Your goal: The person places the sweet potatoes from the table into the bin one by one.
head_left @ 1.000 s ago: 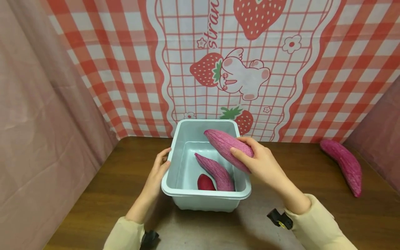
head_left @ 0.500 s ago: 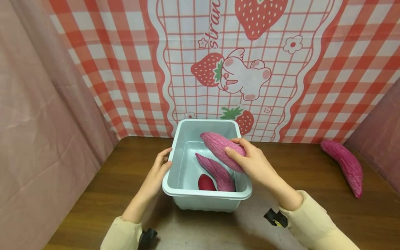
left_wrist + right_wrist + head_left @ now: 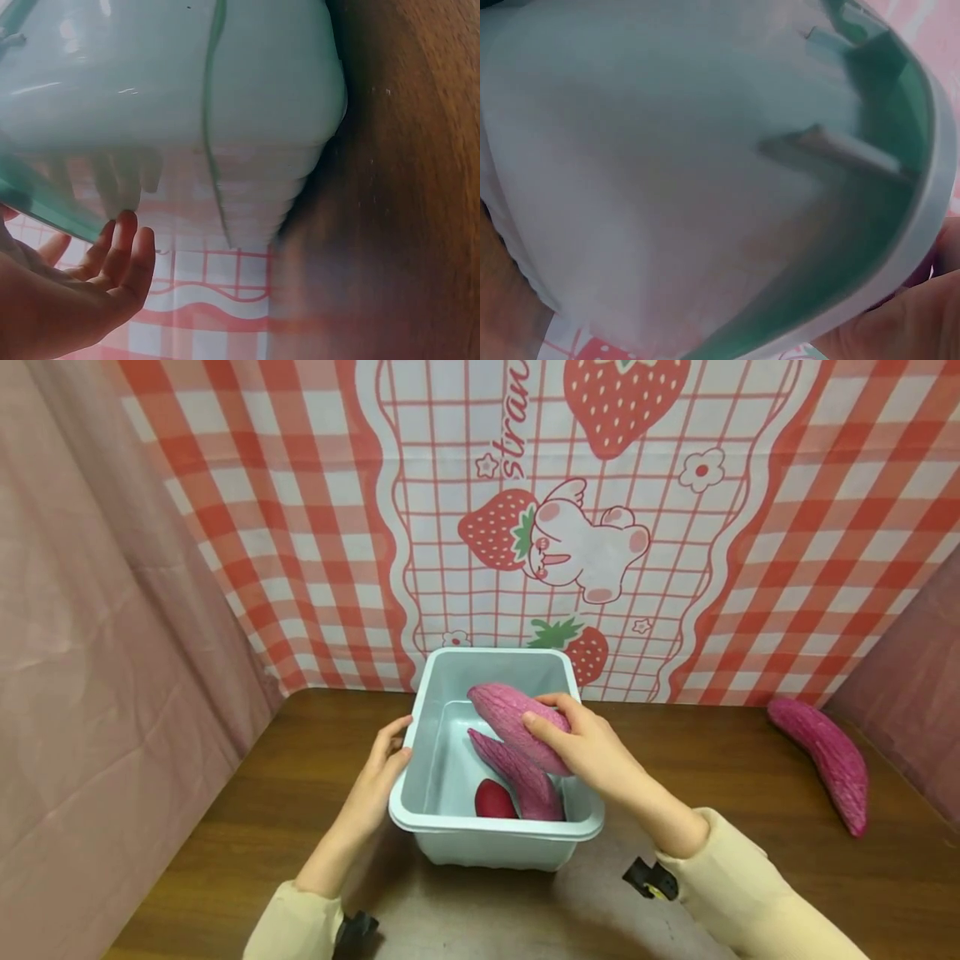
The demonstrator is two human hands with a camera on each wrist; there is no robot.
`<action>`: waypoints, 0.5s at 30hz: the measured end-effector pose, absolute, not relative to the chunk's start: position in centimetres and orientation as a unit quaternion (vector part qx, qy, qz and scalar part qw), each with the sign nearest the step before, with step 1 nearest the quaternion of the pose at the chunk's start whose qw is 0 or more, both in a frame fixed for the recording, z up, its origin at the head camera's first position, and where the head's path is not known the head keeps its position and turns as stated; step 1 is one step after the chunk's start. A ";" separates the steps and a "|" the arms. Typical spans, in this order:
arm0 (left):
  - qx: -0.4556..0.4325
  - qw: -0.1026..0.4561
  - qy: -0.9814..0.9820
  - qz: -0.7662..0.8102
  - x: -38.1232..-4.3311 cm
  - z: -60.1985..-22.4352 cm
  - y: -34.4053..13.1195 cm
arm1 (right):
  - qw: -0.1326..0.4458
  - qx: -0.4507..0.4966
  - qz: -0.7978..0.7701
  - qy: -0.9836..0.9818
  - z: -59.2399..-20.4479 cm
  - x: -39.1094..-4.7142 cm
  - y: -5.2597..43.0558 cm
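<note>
My right hand (image 3: 588,747) grips a plump pinkish-purple sweet potato (image 3: 504,712), thumb on top, tilted inside the mouth of a pale blue-green plastic basin (image 3: 495,827). In the basin lie a slimmer curved purple sweet potato (image 3: 517,774), overlapped by the held one, and a dark red rounded thing (image 3: 493,799), partly hidden by the front wall. At the basin's left rim my left hand (image 3: 375,777) rests with loosely bent fingers. Its fingertips (image 3: 124,221) sit under the rim on the outside in the left wrist view. The right wrist view mostly shows the basin's outer wall (image 3: 630,150).
Another long purple sweet potato (image 3: 821,760) lies on the right of the brown wooden table (image 3: 255,827). Behind the table hangs a red checked strawberry cloth (image 3: 300,527). A pink curtain (image 3: 97,652) closes the left side.
My right hand has moved left and slightly down, bringing the held sweet potato further over the basin and over the slimmer one. The left hand stays at the rim.
</note>
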State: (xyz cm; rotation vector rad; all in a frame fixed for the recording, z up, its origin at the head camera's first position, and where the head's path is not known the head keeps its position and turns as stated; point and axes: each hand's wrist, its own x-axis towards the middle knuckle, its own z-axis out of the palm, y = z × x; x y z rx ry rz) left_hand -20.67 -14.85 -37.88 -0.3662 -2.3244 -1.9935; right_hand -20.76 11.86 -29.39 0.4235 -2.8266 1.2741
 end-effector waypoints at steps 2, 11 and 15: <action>-0.122 0.031 -0.753 -0.646 -20.7 -37.9 -14.8 | 0.000 0.138 0.405 -0.904 -29.3 -20.7 11.7; -0.125 0.038 -0.749 -0.649 -20.9 -38.2 -14.7 | -0.012 0.136 0.413 -0.900 -29.3 -21.0 11.1; -0.121 0.040 -0.749 -0.651 -20.9 -38.3 -14.7 | -0.033 0.130 0.426 -0.895 -29.6 -21.3 10.8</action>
